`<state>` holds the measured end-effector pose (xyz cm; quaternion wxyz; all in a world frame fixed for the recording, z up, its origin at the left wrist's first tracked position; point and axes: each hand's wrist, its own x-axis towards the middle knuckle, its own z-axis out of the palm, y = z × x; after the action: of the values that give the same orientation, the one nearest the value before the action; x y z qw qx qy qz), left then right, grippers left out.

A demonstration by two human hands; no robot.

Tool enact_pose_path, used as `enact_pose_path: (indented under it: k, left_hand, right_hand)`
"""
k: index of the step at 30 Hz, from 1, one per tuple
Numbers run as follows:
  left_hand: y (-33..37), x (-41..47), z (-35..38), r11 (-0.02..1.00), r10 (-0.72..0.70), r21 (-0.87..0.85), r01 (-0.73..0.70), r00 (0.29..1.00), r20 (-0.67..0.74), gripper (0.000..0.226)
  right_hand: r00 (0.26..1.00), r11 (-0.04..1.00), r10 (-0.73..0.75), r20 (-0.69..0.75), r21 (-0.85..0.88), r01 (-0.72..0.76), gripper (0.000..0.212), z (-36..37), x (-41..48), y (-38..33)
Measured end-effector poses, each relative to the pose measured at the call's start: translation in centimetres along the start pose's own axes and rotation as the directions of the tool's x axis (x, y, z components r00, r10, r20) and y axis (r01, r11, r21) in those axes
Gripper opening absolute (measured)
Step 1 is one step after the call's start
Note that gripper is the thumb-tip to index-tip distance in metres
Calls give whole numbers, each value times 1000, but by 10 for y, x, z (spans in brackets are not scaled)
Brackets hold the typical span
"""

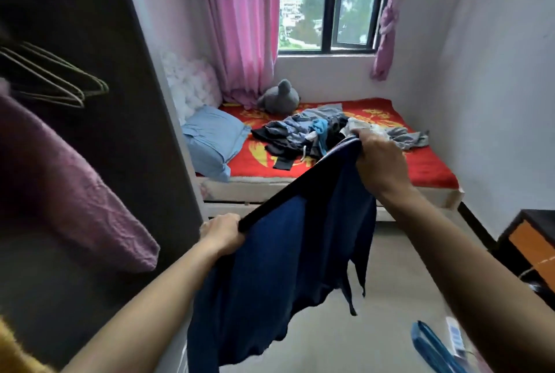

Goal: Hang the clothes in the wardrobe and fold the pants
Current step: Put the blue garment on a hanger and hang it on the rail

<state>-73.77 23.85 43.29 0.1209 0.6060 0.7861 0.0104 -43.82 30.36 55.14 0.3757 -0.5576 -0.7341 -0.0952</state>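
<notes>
Both fists clenched on the navy garment [288, 252]: left hand [222, 233] near the wardrobe [99, 132], right hand [380, 160] farther right, top edge taut between. Keep it stretched level, then thread a wire hanger [57, 78]. Clothes pile [324, 132] waits on the far bed [420, 168].

Purple garment [75, 186] cut off at left edge, blue object [432, 348] cropped at bottom, hangers [57, 78] blurred
</notes>
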Motion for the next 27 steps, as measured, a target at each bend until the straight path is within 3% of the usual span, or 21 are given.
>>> enact_pose_path:
  k: [3, 6, 8, 11, 14, 17, 20, 22, 24, 27]
  left_hand:
    - [-58, -7, 15, 993, -103, -56, 99, 993, -59, 13]
    - [-101, -1, 12, 960, -249, -173, 221, 955, -162, 19]
    - [-121, 6, 4, 901, -376, -293, 320, 913, -158, 23]
    - [-145, 4, 1, 780, -540, -419, 464, 838, -78, 29]
    - [-160, -4, 2, 646, -668, -520, 559, 743, -31, 39]
    - [-157, -15, -17, 426, -770, -748, 509, 637, -5, 37]
    - [-149, -19, -50, 232, -825, -925, 300, 565, -24, 23]
    - [-139, -24, -74, 173, -848, -968, 184, 527, -52, 21]
    - [-127, -32, -92, 174, -864, -976, 130, 497, -88, 22]
    - [-114, -44, -110, 217, -870, -971, 104, 472, -144, 29]
  right_hand:
    - [1000, 994, 4, 6, 112, -4, 49, 25, 28, -37]
    - [999, 983, -32, 43, 180, 24, 50, 49, 47, -69]
    - [997, 971, -28, 65, 238, 11, 48, 67, 58, -90]
    - [976, 891, 51, 212, 432, -141, 47, 97, 79, -112]
    - [859, 673, 76, 507, 609, -419, 62, 126, 100, -131]
    - [652, 525, -73, 755, 585, -619, 65, 150, 115, -146]
    - [515, 473, -202, 833, 544, -693, 45, 167, 127, -157]
    - [471, 430, -270, 840, 543, -721, 20, 177, 133, -163]
    - [447, 485, -337, 829, 560, -672, 11, 188, 134, -170]
    - [477, 588, -380, 793, 605, -537, 55, 208, 133, -184]
